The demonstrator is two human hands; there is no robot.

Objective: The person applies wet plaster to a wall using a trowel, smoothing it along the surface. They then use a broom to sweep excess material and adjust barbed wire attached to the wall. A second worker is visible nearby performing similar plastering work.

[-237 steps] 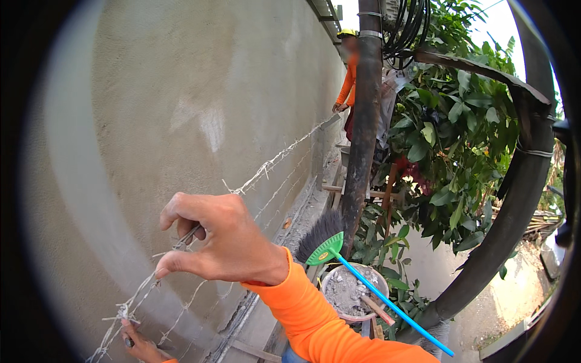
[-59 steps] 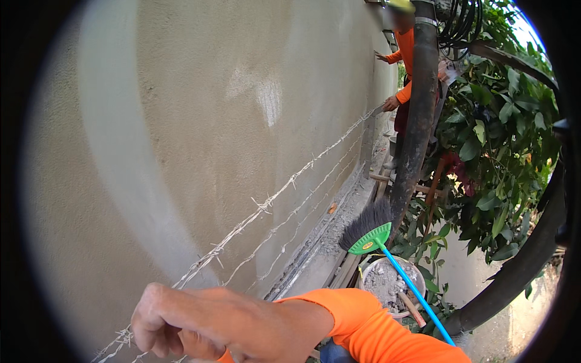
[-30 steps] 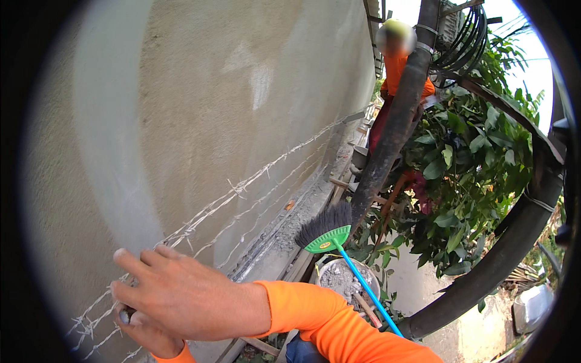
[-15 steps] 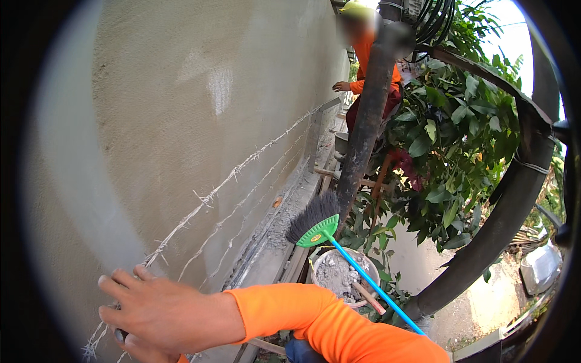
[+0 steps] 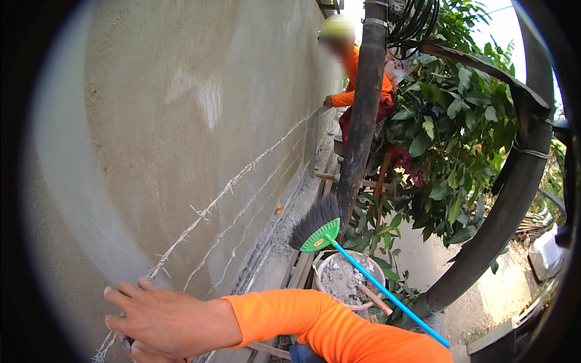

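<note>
Strands of barbed wire (image 5: 233,181) coated in pale grey run along the rendered wall (image 5: 151,151) from lower left to the far end. My right hand (image 5: 163,320), in an orange sleeve, lies over the top strand at the lower left. Its fingers are bent round the strand, which passes behind them and comes out below. Under it, only a sliver of my left hand (image 5: 145,352) shows at the lower edge; its fingers are mostly hidden. A small dark object (image 5: 126,343) shows between the hands, too small to name.
A green-headed broom (image 5: 321,236) with a blue handle leans across a bucket of grey mortar (image 5: 345,275), where a wooden handle (image 5: 375,299) sticks out. Dark poles (image 5: 363,115) and leafy branches (image 5: 454,151) stand right. Farther along, a co-worker (image 5: 369,85) touches the wall side.
The co-worker's hand has moved down and left to the far end of the top strand. My view has shifted slightly; my right hand keeps its place on the wire.
</note>
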